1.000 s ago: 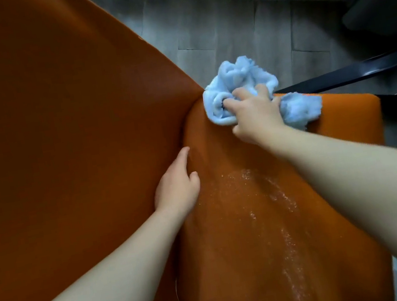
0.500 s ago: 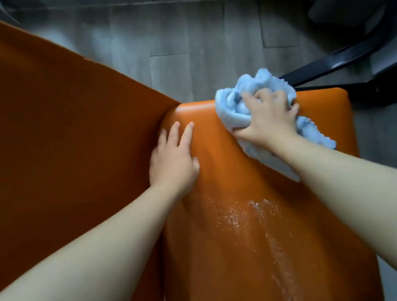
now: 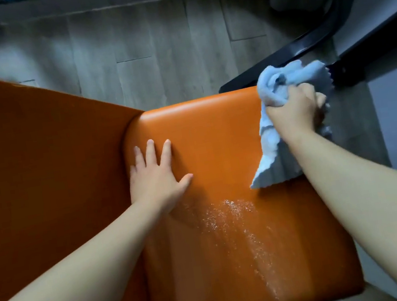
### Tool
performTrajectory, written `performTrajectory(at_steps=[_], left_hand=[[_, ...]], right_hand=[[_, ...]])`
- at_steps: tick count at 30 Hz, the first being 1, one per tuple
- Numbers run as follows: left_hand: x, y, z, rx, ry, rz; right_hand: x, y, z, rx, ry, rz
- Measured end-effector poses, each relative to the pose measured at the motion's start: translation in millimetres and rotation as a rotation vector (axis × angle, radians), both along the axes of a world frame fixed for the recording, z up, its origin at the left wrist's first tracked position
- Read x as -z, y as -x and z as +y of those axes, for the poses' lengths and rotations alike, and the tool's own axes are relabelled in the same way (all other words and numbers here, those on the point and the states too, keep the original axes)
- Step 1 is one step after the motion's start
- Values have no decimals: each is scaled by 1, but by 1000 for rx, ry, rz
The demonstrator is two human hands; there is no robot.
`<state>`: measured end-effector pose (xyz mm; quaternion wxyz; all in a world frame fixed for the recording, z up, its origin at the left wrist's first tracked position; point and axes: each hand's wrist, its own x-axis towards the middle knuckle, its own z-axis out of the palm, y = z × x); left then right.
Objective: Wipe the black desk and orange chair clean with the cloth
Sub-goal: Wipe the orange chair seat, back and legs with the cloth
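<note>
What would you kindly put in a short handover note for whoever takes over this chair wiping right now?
Left hand: flat, fingers spread, resting on the orange seat.
Right hand: grips the bunched blue cloth at the seat's far right corner.
Done: far part of the seat looks dry.
Left: wet streak of droplets running down the seat's middle; the desk is not identifiable, so check it.

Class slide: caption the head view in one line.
Right hand grips a blue cloth at the orange chair seat's edge; left hand rests flat.
</note>
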<state>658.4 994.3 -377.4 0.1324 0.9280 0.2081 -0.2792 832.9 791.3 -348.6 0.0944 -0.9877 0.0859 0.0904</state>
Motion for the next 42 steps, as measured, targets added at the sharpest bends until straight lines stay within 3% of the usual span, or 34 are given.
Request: performTrajectory(at_steps=[4, 6, 9, 14, 17, 20, 24, 25, 27, 31, 33, 38, 40, 42], left_hand=[[-3, 4, 5, -1, 30, 9], [-4, 6, 8, 16, 64, 21], [-6, 9, 11, 25, 89, 28], [-6, 16, 16, 31, 131, 13], [-7, 16, 11, -3, 141, -4], [-8, 18, 9, -24, 150, -41], [-8, 37, 10, 27, 192, -29], [-8, 43, 10, 32, 196, -32], [-7, 53, 10, 27, 189, -56], [-9, 55, 8, -22, 198, -99], [-10, 54, 9, -59, 215, -103], [-13, 64, 13, -361, 320, -148], [-14, 71, 13, -526, 430, -192], [-13, 77, 15, -699, 496, -229]], right_hand=[[11, 90, 43, -578, -135, 111], [8, 126, 50, -711, -250, 155], [10, 99, 43, -580, -173, 111], [8, 19, -8, -34, -64, -50], [6, 21, -25, 218, -64, -18], [10, 57, 7, -84, -18, 12], [13, 131, 61, -893, -152, 234], [9, 130, 62, -995, -154, 255], [7, 100, 50, -870, -135, 215], [4, 35, 37, -247, -102, 89], [4, 58, 52, -333, -32, 116], [5, 160, 53, -1091, -136, 338], [0, 143, 50, -1096, -186, 389], [0, 111, 62, -965, -237, 247]])
